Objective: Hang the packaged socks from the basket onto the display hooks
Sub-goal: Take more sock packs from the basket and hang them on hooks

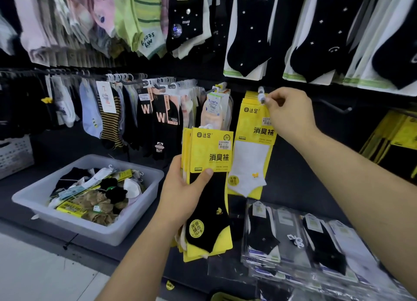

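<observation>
Rows of carded socks hang across a dark display wall [198,71], filling the upper half of the frame from left to right. Below it runs a dark sloping table [67,142]. On the table at lower left sits a pale grey plastic basket [74,224], holding a loose heap of packaged socks in black, white, tan and yellow. At lower right lies a spread of clear-wrapped sock packs [316,244], overlapping one another.

At centre frame, the left hand [180,194] grips a stack of yellow-carded black socks [209,199] upright; the thumb lies across the front card and the fingers [178,165] wrap round the left edge behind. Just to the right, a yellow pack of white socks [252,156] hangs at the front of a row of matching packs.

The right hand [288,113] reaches to the top of that pack, its fingers [274,97] narrowed in a pinch on the small white plastic hanger [261,96]. Whether the hanger is seated on its hook cannot be told. Further right, a dark peg [338,107] juts from the wall.
</observation>
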